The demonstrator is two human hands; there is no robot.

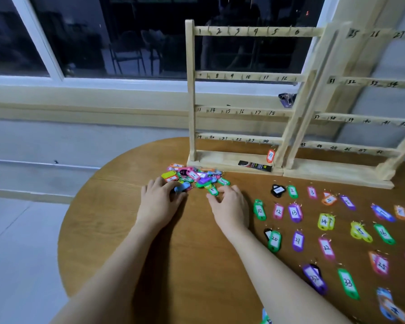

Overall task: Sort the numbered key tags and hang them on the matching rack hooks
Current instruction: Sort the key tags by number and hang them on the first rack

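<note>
Two hands work at the unsorted pile of key tags [193,177] near the rack [237,94]: the left hand [160,198] pinches a blue tag [181,188], the right hand [229,204] rests with relaxed fingers beside a green tag [212,191], and a careless sweep could scatter the sorted rows [325,220] on the worktop [197,242].

The right-hand rack [369,118] is cut off by the frame edge, and tags [392,307] at the worktop's right edge are blurred.
</note>
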